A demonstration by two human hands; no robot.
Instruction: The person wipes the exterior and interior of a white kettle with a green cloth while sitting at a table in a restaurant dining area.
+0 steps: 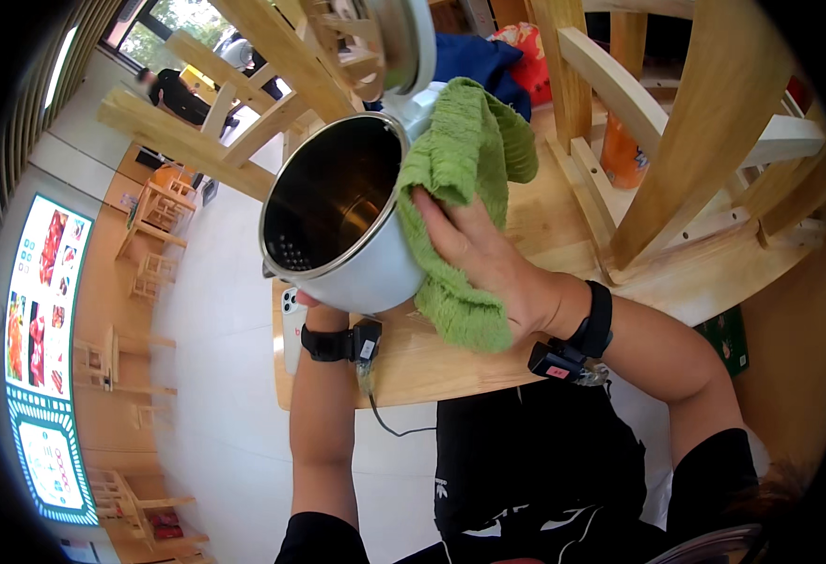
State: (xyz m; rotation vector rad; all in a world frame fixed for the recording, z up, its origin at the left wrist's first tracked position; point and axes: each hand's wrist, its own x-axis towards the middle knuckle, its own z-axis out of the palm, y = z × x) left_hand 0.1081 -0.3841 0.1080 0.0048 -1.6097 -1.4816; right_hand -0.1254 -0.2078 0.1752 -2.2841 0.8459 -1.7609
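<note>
A white electric kettle [366, 282] is tilted over the table with its open mouth toward me. Its inside is shiny metal, with a patch of small round holes near the spout. The raised lid [420, 47] stands up at the far side. My left hand [326, 317] holds the kettle from below, its fingers mostly hidden behind the body. On the right side of the kettle, my right hand [493, 258] presses a fluffy green cloth [469, 141] against the outer wall, fingers closed round it. Each wrist wears a black strap with a small device.
Upturned wooden chairs [676, 160] rest on the wooden table [403, 362], right and far left. A phone [292, 329] lies at the left edge. An orange bottle [623, 155] stands among chair legs; dark blue fabric [474, 61] lies behind the kettle. A person [180, 97] is far off.
</note>
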